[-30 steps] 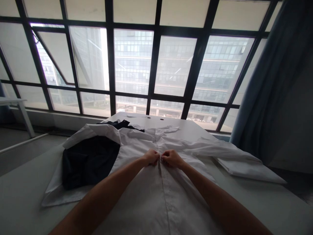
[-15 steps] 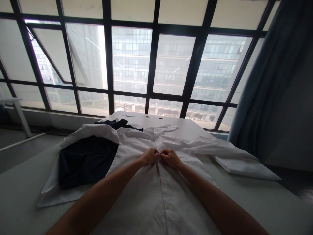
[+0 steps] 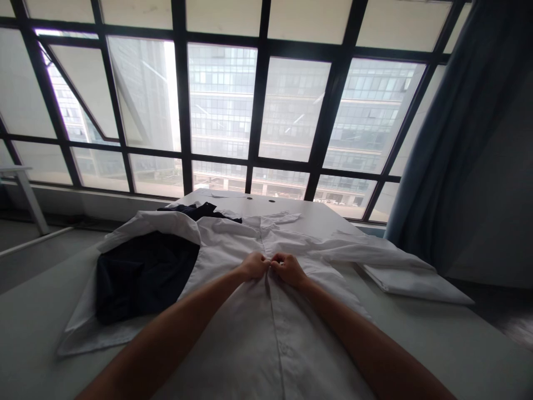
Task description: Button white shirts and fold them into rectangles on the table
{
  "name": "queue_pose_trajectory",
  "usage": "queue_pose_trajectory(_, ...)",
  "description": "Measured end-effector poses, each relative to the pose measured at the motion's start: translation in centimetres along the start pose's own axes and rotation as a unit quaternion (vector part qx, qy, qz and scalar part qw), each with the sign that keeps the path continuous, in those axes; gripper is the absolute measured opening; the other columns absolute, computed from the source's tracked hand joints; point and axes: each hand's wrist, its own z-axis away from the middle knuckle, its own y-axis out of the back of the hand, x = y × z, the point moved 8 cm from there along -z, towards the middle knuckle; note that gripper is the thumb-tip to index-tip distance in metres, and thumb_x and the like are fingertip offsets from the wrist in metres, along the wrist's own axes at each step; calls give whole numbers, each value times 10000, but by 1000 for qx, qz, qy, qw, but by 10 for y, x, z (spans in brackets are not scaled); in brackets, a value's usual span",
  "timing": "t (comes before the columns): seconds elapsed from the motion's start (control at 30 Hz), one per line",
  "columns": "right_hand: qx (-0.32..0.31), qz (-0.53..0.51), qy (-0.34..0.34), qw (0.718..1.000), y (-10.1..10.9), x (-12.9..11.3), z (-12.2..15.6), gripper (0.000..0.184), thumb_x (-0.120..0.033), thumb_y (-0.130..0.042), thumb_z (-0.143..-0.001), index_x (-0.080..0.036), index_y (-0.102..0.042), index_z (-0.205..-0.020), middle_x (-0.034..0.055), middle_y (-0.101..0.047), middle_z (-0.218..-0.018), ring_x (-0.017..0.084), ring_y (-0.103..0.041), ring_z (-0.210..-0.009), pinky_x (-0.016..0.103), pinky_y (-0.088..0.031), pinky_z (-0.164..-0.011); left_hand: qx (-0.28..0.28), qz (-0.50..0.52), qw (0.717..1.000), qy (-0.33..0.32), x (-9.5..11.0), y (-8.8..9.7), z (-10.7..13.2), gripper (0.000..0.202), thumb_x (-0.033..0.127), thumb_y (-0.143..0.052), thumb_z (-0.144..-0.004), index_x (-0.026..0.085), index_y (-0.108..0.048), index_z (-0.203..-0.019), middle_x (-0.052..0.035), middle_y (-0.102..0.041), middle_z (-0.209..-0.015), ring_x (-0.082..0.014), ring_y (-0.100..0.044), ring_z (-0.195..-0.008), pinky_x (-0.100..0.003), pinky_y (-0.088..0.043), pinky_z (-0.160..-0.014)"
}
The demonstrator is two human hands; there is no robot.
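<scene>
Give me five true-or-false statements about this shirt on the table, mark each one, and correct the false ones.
1. The left hand and the right hand sit close together at the placket of the white shirt. True.
2. The right hand is lifted well clear of the shirt. False: it is on the shirt, beside the left hand.
3. A dark navy cloth lies at the left of the view, against the shirt. True.
4. The blue curtain hangs at the left of the window. False: it hangs at the right.
5. A multi-storey building shows through the window. True.
</scene>
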Motion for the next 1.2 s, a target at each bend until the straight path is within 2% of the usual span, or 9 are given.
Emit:
queue_pose_trajectory(0.1, -23, -40, -17, 999, -2, 4, 2, 186, -341, -547, -747, -167, -613, -733, -19, -594, -592, 106, -497, -444, 209, -372, -435, -21, 47, 998, 23, -2, -5, 0, 291, 227, -530, -853, 171, -493, -569, 64, -375, -431, -82, -358, -405, -200, -255, -422)
queue_pose_trajectory(0.23, -35, -74, -31, 996, -3, 8, 3, 227, -391, -561, -758, -167, -599, -746, -17, -596, -607, 103, -499, -424, 213, -381, -414, -34, 99, 994, 42, -4, -9, 1, 299, 221, -502, -868, 179, -459, -576, 72, -348, -407, -67, -310, -364, -197, -192, -376)
queue_pose_trajectory(0.33, -26, -61, -19, 998, -1, 5, 3, 234, -390, -565, -769, -162, -608, -740, -6, -616, -630, 99, -502, -437, 212, -398, -433, -39, 124, 991, 43, -3, -10, 2, 302, 233, -501, -873, 179, -457, -579, 72, -354, -400, -63, -307, -356, -192, -175, -364)
queue_pose_trajectory(0.57, 40, 55, 48, 997, 10, -9, 7, 186, -324, -580, -770, -166, -652, -704, 28, -670, -662, 143, -584, -602, 224, -443, -573, -54, 143, 987, 44, -2, -7, 5, 321, 290, -571, -833, 173, -475, -549, 63, -402, -418, -63, -349, -350, -189, -218, -362)
queue_pose_trajectory(0.73, 5, -28, -11, 1000, 3, 6, 3, 208, -365, -582, -768, -173, -639, -713, -11, -623, -573, 118, -542, -463, 214, -414, -473, -38, 136, 990, 21, -1, -3, 2, 289, 312, -610, -806, 167, -510, -576, 73, -403, -423, -62, -341, -359, -191, -207, -366)
queue_pose_trajectory(0.87, -31, -104, -55, 993, -3, 13, 2, 198, -355, -578, -762, -180, -596, -671, -27, -590, -541, 103, -513, -388, 200, -354, -372, -16, 80, 995, -52, 9, 5, 1, 177, 289, -644, -762, 135, -622, -677, 68, -472, -475, -69, -393, -422, -187, -257, -416)
queue_pose_trajectory(1.0, -41, -136, -70, 987, -6, 15, 2, 195, -335, -579, -761, -184, -574, -638, -28, -584, -525, 96, -494, -383, 195, -353, -359, 10, -33, 989, -143, 21, 12, 1, 202, 283, -596, -777, 112, -687, -721, 43, -511, -509, -98, -449, -512, -197, -312, -487)
queue_pose_trajectory(1.2, -31, -116, -67, 990, -8, 18, 0, 208, -279, -543, -763, -182, -559, -579, -34, -545, -471, 89, -479, -402, 184, -349, -386, 24, -122, 977, -171, 19, 9, -2, 234, 297, -587, -793, 112, -715, -729, 15, -573, -567, -125, -503, -596, -204, -321, -529)
